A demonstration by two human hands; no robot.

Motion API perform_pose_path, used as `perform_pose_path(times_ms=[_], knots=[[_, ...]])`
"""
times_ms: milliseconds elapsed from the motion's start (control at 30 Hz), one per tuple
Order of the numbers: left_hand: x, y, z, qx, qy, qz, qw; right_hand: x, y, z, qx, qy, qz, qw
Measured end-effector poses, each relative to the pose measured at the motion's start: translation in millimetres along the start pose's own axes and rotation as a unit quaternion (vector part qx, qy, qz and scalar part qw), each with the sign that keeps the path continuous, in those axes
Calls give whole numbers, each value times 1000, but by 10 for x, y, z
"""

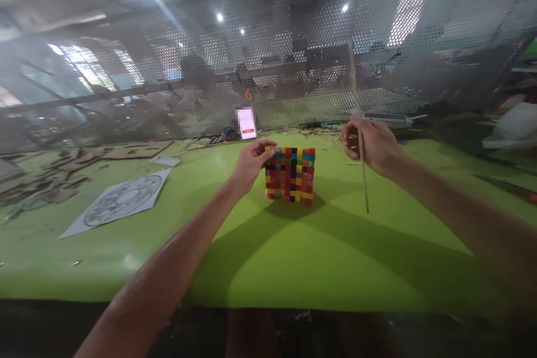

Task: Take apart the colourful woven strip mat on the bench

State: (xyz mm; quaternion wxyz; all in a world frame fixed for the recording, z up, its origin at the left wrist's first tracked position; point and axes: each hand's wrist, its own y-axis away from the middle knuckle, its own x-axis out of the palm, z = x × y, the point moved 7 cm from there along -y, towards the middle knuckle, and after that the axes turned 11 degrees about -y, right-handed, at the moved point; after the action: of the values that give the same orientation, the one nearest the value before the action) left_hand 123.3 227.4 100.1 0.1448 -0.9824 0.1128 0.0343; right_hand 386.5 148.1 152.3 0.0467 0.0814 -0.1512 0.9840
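My left hand (pixel 250 162) grips the upper left corner of a woven, many-coloured square panel (pixel 292 176), its thumb on the front face. The panel stands nearly upright on the green table, checkered in red, yellow, black, blue and green. To its right, above the table, my right hand (pixel 369 142) is closed around a long thin pale stick (pixel 364 187). That stick runs almost vertically, poking out well above and below the fingers. Panel and stick are apart from each other. The left fingers behind the panel are partly hidden.
A printed sheet with a round pattern (pixel 123 198) lies left on the green table (pixel 268 268), near brown cardboard scraps (pixel 121 150). At the back stand a lit phone (pixel 246 123), a white power strip (pixel 386 119) and a perforated metal screen (pixel 285 67). A dark pointed tool (pixel 501 184) lies right.
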Motion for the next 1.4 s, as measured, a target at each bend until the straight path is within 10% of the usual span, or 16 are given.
perform_pose_path(times_ms=[800,1200,1400], knots=[[-94,-127,-10,114,-40,-26,992,-105,-52,246,-69,-47,4,996],[190,290,-464,374,-268,-17,888,114,75,151,-11,44,95,994],[236,369,-532,394,-278,2,876,193,97,68,5,43,127,991]])
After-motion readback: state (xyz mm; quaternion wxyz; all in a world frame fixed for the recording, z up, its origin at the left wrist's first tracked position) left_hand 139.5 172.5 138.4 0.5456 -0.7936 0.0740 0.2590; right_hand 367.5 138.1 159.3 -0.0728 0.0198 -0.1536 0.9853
